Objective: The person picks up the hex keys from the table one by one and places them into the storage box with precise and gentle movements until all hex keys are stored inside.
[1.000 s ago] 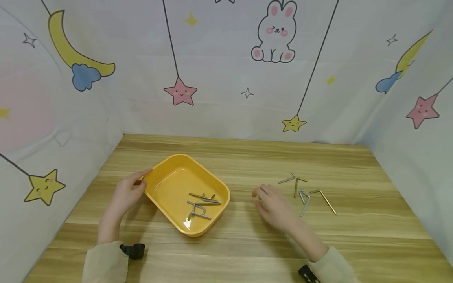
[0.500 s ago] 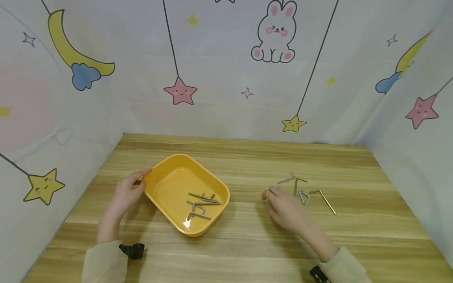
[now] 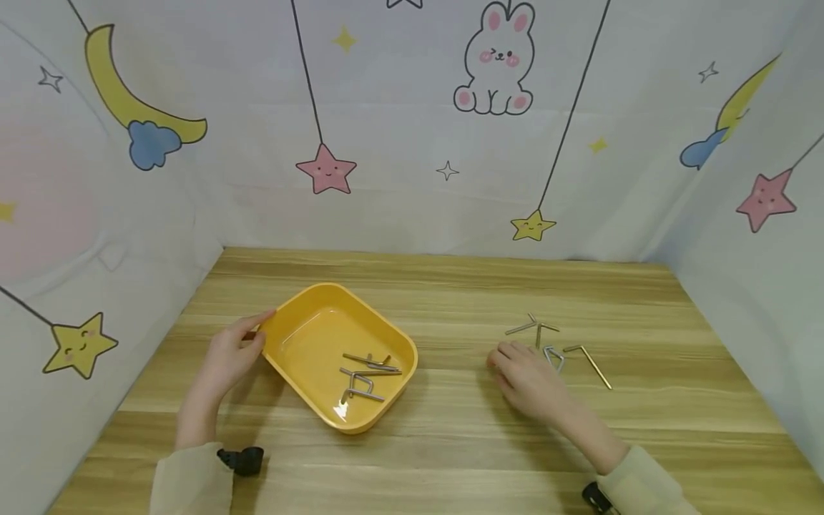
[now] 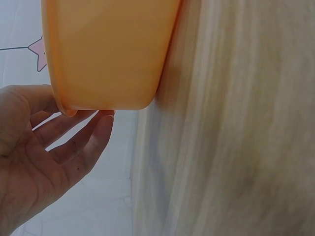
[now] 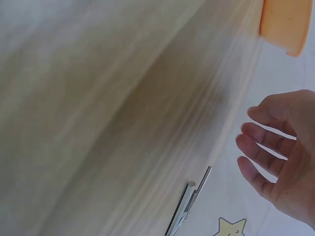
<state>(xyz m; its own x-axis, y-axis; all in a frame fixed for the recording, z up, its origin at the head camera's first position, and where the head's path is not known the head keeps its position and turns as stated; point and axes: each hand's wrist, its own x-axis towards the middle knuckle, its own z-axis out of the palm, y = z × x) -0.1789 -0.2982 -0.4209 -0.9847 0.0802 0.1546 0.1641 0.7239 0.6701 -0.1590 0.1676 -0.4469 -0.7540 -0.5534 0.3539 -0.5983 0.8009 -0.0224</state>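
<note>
My left hand (image 3: 232,354) holds the left corner of a yellow plastic bin (image 3: 309,343). In the left wrist view, its fingers (image 4: 98,140) touch the outer wall, and the thumb tip is hidden behind the rim. Several L-shaped hex keys (image 3: 370,373) lie in the bin's near right part. My right hand (image 3: 531,379) is above the table, its fingers loosely bent and nothing between them. Beside and beyond it lie more hex keys: a brass-coloured one (image 3: 594,366), small silvery ones (image 3: 553,356), and darker ones (image 3: 523,327) farther back.
The wood-grain table (image 3: 450,458) carries the bin and the loose keys. White cloth walls (image 3: 412,143) printed with stars, moons and a rabbit stand at the back and both sides. Each wrist wears a black camera (image 3: 243,460).
My right hand has moved right, away from the bin and closer to the loose hex keys, partly covering some. My left hand and the bin have stayed in place.
</note>
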